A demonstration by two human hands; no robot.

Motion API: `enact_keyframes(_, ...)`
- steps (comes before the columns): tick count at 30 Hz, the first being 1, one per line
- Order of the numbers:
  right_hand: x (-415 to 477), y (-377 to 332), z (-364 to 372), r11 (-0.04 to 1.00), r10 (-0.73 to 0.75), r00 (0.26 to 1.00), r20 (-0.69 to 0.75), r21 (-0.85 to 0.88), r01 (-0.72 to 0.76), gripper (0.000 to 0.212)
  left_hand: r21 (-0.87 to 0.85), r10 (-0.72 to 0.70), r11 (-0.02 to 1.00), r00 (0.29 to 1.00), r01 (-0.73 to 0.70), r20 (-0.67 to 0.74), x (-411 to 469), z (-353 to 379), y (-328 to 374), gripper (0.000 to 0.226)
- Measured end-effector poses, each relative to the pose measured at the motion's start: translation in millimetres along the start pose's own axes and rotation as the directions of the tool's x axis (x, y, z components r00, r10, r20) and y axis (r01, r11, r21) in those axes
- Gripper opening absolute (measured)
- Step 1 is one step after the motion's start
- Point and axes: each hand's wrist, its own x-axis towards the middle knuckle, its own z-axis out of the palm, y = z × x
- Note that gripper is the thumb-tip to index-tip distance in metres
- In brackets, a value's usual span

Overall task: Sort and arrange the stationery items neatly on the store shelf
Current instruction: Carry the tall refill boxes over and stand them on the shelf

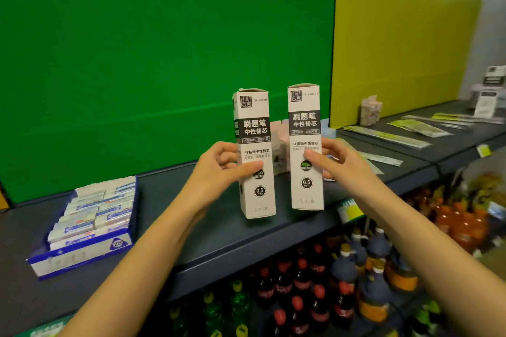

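Left hand [219,164] and right hand [338,163] fingers each clamp one tall refill box; set down tilted, either narrow box may topple on the shelf [219,241]

Two bare forearms are reaching forward and upward from the bottom of the view, angling toward each other. The left hand [219,161] is gripping a tall white box [256,156], thumb lying across its front face and fingers curling around its left side. The right hand [338,163] is gripping a second white box [306,145] the same way, thumb across the front, fingers wrapping behind its right edge. Both wrists are held level, hands near each other but apart.
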Motion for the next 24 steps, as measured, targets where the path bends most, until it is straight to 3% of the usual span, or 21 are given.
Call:
enact_keyframes(13,-24.3,23.5,-208.7,0.999,0.007,0.967,-0.255,-0.044,-0.019,0.028,-0.141,0.035,0.990,0.986,-0.011,0.163,44.6,190.7,3.6,0.038)
enact_keyframes(24,-18.8,49.6,-416.8,0.987,0.046,0.947,-0.318,-0.134,-0.093,0.033,-0.214,0.036,0.977,0.979,0.008,0.198,88.5,393.1,7.8,0.034)
